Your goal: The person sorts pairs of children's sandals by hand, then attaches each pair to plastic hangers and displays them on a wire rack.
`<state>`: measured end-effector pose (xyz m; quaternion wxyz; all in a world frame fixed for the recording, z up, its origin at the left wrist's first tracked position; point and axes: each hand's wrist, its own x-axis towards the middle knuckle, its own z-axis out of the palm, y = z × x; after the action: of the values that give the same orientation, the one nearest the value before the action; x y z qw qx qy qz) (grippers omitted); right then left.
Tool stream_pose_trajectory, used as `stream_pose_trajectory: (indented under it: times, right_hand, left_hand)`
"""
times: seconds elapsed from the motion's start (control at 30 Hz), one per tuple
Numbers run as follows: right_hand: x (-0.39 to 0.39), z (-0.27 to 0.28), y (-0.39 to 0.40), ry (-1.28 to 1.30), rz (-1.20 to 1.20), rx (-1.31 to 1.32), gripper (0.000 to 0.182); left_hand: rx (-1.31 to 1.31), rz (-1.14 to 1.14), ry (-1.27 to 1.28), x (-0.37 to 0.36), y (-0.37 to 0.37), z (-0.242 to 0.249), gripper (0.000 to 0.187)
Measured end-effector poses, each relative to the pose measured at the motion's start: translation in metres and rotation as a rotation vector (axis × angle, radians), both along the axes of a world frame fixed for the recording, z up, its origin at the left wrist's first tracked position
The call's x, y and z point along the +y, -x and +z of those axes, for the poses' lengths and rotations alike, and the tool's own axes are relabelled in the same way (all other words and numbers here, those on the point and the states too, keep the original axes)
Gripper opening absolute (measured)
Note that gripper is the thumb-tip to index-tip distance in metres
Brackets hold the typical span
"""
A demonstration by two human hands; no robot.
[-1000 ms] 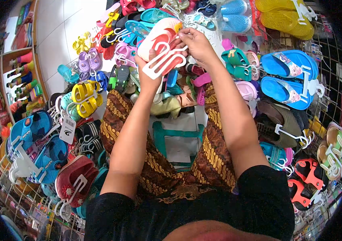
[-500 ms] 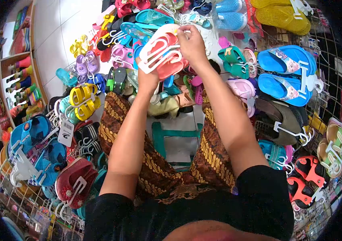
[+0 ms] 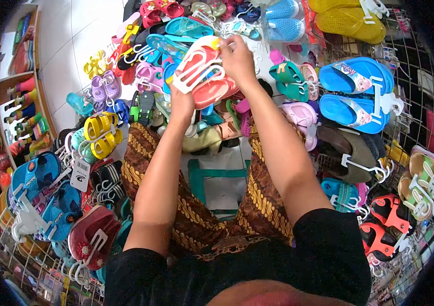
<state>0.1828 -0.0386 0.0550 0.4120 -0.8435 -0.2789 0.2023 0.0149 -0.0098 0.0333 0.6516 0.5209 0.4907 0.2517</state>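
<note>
A pair of coral-pink and white children's sandals (image 3: 212, 92) on a white plastic hanger (image 3: 204, 71) is held up in front of me. My left hand (image 3: 181, 102) grips the lower left end of the pair, its fingers mostly hidden behind. At the upper right, my right hand (image 3: 237, 58) has its thumb and fingers closed at the white edge of a sandal, beside a small yellow spot (image 3: 217, 44). Just behind the pair lie blue-green sandals (image 3: 168, 47) and teal sandals (image 3: 189, 27).
Many sandals on hangers surround me, including yellow sandals (image 3: 103, 136) at left and blue slides (image 3: 352, 94) at right. Wire racks (image 3: 421, 102) stand at both sides. A wooden shelf (image 3: 2, 97) stands far left. Between my knees is a green frame (image 3: 196, 178) on the tiled floor.
My right hand has shifted slightly along the sandal's upper edge, and more of the yellow spot shows by its fingertips. The sandals stay raised in both hands, and the whole view has shifted slightly.
</note>
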Motion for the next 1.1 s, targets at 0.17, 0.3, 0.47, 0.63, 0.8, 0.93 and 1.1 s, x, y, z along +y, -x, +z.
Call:
stream_pose_trajectory:
  times: [0.17,0.3,0.47,0.63,0.8,0.93,1.1]
  right_hand:
    - [-0.003,-0.006,0.007,0.115,0.120,-0.047,0.027]
    - [0.000,-0.006,0.005,-0.054,-0.017,-0.019,0.024]
    - [-0.007,-0.022,-0.050,-0.156,-0.349,-0.018,0.026]
    - [-0.011,-0.026,-0.056,-0.227,-0.261,0.217,0.027]
    - [-0.018,-0.013,-0.057,-0.255,-0.274,0.314,0.028]
    - [-0.014,-0.012,-0.053,-0.304,-0.229,0.515,0.024]
    - [-0.004,-0.001,-0.009,-0.168,0.174,0.581,0.021]
  left_hand:
    - [-0.002,-0.027,0.089,0.004,0.009,0.013,0.058]
    - [0.071,-0.063,0.021,0.006,0.010,0.003,0.058]
    - [0.066,-0.034,0.043,0.010,0.013,0.018,0.070]
    - [0.014,-0.010,0.095,0.014,0.019,0.015,0.076]
    - [0.018,0.098,0.134,0.017,0.018,0.017,0.073]
    - [0.016,0.148,0.071,0.020,0.018,0.015,0.074]
    - [0.114,0.088,-0.081,0.015,0.019,0.008,0.065]
